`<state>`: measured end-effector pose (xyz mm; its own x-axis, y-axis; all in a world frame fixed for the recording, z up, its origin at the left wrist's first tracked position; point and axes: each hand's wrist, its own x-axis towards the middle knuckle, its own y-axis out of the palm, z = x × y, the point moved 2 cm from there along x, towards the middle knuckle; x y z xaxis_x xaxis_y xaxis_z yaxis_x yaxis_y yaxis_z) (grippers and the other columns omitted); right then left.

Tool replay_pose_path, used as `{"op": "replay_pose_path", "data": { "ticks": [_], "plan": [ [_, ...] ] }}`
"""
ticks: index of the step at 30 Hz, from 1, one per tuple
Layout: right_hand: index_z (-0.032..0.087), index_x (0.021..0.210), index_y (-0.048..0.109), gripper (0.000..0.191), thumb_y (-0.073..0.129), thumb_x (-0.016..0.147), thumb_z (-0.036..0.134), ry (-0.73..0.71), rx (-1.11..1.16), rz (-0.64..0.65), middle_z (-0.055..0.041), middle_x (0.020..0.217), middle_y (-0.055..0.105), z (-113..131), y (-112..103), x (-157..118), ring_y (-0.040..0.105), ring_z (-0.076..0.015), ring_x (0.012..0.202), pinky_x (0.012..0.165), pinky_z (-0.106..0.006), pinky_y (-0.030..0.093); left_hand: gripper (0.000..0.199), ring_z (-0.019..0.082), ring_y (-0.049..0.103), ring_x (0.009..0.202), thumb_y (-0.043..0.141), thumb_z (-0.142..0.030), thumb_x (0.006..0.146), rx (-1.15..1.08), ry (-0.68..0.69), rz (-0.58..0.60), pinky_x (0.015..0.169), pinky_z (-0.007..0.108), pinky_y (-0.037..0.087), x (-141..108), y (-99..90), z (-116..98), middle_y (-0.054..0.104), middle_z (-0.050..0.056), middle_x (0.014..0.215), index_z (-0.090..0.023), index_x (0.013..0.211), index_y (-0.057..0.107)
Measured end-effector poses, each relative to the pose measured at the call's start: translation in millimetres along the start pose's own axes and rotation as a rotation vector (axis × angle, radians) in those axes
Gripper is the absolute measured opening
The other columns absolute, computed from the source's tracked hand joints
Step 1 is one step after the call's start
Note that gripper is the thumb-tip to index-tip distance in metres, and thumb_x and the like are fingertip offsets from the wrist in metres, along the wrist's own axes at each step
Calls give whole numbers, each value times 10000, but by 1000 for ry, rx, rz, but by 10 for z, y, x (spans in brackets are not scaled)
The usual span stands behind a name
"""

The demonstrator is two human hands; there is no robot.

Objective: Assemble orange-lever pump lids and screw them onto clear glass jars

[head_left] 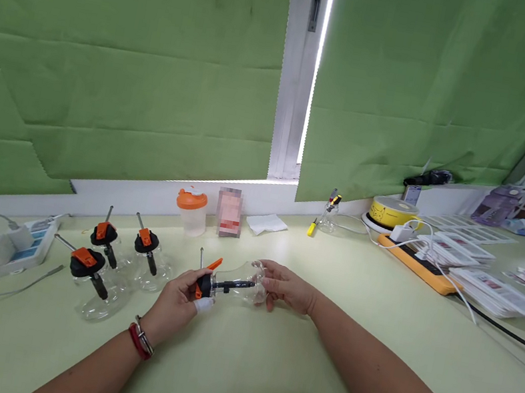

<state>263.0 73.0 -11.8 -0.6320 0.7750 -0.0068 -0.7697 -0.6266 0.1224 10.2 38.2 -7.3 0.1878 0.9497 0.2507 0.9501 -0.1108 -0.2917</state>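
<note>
A clear bottle (241,282) with a black-and-orange cap, a thin metal stem and a dark rod inside lies nearly sideways between my hands. My left hand (180,300) has its fingers closed around the cap end; a white wrap shows on one finger. The fingers of my right hand (285,285) curl around the rounded base. To the left stand three similar bottles with black-and-orange caps: a near one (103,307), one behind it (106,235) and one closer to my left hand (147,242).
Behind are an orange-lidded cup (191,211), a blurred pink box (230,213) and a white tissue (266,224). A small glass holder (328,220) with tools stands near a yellow tin (394,213). Power strips lie left (33,244) and right (418,264), with cables and stacked cards (497,292).
</note>
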Motion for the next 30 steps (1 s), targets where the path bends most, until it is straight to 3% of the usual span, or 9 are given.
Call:
{"op": "replay_pose_path", "data": {
  "ticks": [2,5,10,12,18,22,25,28,30],
  "plan": [
    [166,1139,511,518,606,795,542,40,-12,-5,-73,898,622,-33,-5,21,667,-166,645,432,-208,452,464,214,604,909,721,-232,629,-3,7,-2,859,368,500,-6,6,1,643,98,1022,-170,1080,628],
    [129,1077,545,562,496,823,628,81,-41,-29,-79,817,631,-71,-24,40,654,-160,594,403,-201,428,475,216,606,911,722,-242,633,-16,-3,6,861,376,503,-11,13,14,643,109,1032,-164,1090,621],
    [239,1323,403,669,700,755,431,-25,-12,-42,-109,1149,537,-19,-49,1,652,-184,840,584,-276,538,478,205,605,900,716,-242,644,-28,-20,9,858,367,503,1,6,49,630,91,1008,-153,1102,611],
    [274,1336,389,719,746,718,357,-41,-19,-38,-96,1186,509,-4,-49,-9,650,-183,856,607,-281,543,479,199,601,899,714,-243,647,-24,-21,7,856,360,501,5,1,58,625,78,1008,-157,1107,610],
    [156,1063,556,409,603,817,479,33,-28,-10,-44,795,631,-64,-28,35,632,-133,589,443,-203,462,498,187,586,896,707,-248,659,-14,-18,52,844,348,496,-8,12,67,622,53,988,-168,1138,602],
    [117,958,575,535,426,857,621,126,-76,-37,-60,671,635,-113,-44,55,587,-126,461,364,-200,412,492,191,582,916,706,-233,661,30,17,60,850,349,488,-16,14,64,615,56,1004,-176,1140,608],
    [121,1082,559,574,433,849,631,123,-63,-36,-97,822,646,-84,-50,30,631,-147,573,400,-211,447,485,191,584,913,705,-224,661,28,22,43,848,351,491,-2,3,71,609,60,1009,-175,1134,609],
    [243,1299,416,629,670,767,462,0,-32,-36,-94,1141,558,-10,-47,-6,646,-167,811,544,-246,519,479,189,590,905,707,-225,660,6,8,21,851,356,494,15,-10,91,607,63,1007,-168,1125,607],
    [270,1311,406,698,747,708,358,-51,-52,-34,-75,1162,538,8,-43,-10,630,-146,805,556,-231,504,477,186,590,905,704,-225,666,3,14,21,853,355,495,15,-13,99,607,58,1005,-174,1129,604]
  ]
}}
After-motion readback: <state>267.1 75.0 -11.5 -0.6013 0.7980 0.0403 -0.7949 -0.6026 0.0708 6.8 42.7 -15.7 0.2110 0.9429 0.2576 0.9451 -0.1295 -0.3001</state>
